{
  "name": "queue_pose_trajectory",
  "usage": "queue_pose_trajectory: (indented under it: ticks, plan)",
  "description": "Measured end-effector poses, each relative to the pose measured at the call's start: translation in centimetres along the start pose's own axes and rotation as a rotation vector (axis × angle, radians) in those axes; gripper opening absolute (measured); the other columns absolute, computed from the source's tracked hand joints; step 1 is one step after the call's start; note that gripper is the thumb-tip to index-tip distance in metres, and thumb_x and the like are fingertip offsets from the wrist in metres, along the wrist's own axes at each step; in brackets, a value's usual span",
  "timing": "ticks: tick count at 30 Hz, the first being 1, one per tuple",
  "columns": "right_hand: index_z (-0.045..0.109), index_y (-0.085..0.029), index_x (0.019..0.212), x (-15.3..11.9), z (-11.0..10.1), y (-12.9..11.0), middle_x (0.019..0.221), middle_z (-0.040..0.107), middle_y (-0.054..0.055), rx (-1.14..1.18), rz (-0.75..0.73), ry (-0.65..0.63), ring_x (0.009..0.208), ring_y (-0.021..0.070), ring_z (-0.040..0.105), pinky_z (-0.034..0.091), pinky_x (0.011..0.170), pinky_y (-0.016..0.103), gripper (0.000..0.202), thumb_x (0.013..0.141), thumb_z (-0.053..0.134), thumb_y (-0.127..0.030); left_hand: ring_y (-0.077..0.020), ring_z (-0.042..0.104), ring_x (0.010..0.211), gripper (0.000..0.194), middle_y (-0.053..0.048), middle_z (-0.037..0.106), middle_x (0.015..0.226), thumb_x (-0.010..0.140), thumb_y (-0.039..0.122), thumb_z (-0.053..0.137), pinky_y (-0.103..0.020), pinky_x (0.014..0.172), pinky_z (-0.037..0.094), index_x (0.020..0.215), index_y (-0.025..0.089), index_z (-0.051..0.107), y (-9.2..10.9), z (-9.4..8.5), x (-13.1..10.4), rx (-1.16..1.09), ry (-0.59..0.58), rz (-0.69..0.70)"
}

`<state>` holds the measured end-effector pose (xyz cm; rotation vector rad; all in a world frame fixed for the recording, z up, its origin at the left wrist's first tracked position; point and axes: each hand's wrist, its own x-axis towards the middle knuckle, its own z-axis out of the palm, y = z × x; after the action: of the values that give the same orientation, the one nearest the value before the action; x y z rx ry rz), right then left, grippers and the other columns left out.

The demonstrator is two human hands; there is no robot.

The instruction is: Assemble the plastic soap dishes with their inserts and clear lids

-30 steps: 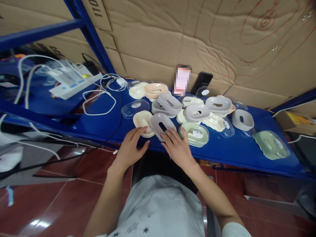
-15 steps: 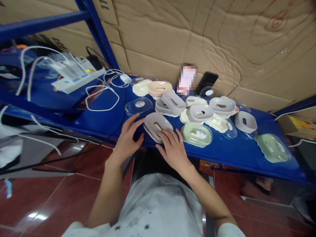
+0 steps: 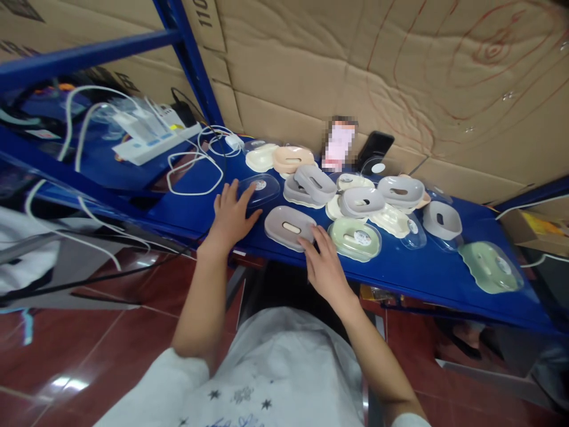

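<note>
A grey oval dish (image 3: 284, 222) with a slot in its middle lies near the front edge of the blue shelf. My right hand (image 3: 324, 258) rests its fingertips against the dish's right end, fingers apart. Left of the dish, my left hand (image 3: 232, 216) is spread over the shelf, its fingertips at the left side of a clear oval lid (image 3: 262, 190) with a round label. Just right of the grey dish sits a green dish (image 3: 353, 230) under a clear labelled cover.
Several grey, cream and peach dishes (image 3: 362, 202) lie grouped behind. Another green dish (image 3: 489, 267) is at the far right. A blurred-out screen (image 3: 340, 142) and a black phone (image 3: 376, 148) lean at the back. A white power strip (image 3: 155, 142) and cables are at the left.
My left hand has moved away from the grey dish to the clear lid, its fingers spreading. The grey dish has turned more level, and my right hand has shifted to its right end.
</note>
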<state>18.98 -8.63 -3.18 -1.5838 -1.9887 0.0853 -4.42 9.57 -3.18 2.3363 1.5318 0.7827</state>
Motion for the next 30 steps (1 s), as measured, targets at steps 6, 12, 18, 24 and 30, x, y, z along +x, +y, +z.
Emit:
queue_pose_trajectory:
  ticks: [6,12,18,24,30]
  plan:
    - [0.067,-0.020,0.138,-0.4,-1.5,2.3,0.165,0.050,0.020,0.071,0.056,0.024,0.162,0.0343,0.040,0.043,0.130,0.059,0.032,0.109,0.057,-0.030,-0.0414,0.055,0.149,0.041,-0.018,0.057,0.162,0.107,0.033,0.058,-0.076,0.124,0.031,0.146,0.027,0.067,0.3,0.3,-0.6,0.087,0.006,0.051]
    - [0.022,-0.033,0.174,-0.6,-2.7,3.9,0.182,0.021,0.012,0.171,0.159,-0.036,0.169,0.0309,0.024,0.034,0.135,0.056,0.076,0.109,0.060,-0.040,-0.0278,0.065,0.140,0.037,-0.011,0.069,0.149,0.111,0.040,0.056,-0.050,0.121,0.051,0.142,0.025,0.069,2.4,-1.3,-4.5,-0.279,0.112,0.122]
    - [0.007,-0.039,0.177,-0.2,-3.3,4.0,0.186,0.000,0.008,0.226,0.216,-0.066,0.171,0.0337,0.015,0.026,0.136,0.059,0.093,0.105,0.065,-0.051,-0.0247,0.064,0.143,0.033,-0.008,0.068,0.151,0.109,0.032,0.063,-0.047,0.123,0.052,0.141,0.027,0.069,6.3,0.4,-6.4,-0.429,0.055,0.265]
    - [0.034,-0.033,0.171,-0.1,-3.2,4.1,0.184,0.018,0.010,0.262,0.229,-0.047,0.169,0.0296,0.025,0.031,0.136,0.053,0.071,0.107,0.064,-0.041,-0.0302,0.055,0.151,0.044,-0.013,0.061,0.154,0.103,0.030,0.074,-0.056,0.124,0.051,0.146,0.028,0.064,7.3,2.2,-6.4,-0.393,0.058,0.456]
    - [0.045,-0.026,0.164,-0.6,-2.4,3.8,0.173,0.044,0.015,0.226,0.191,0.068,0.162,0.0285,0.042,0.040,0.132,0.054,0.060,0.108,0.063,-0.034,-0.0312,0.052,0.153,0.041,-0.010,0.062,0.153,0.103,0.031,0.074,-0.059,0.126,0.048,0.144,0.033,0.066,7.1,3.0,-6.5,-0.392,0.049,0.440]
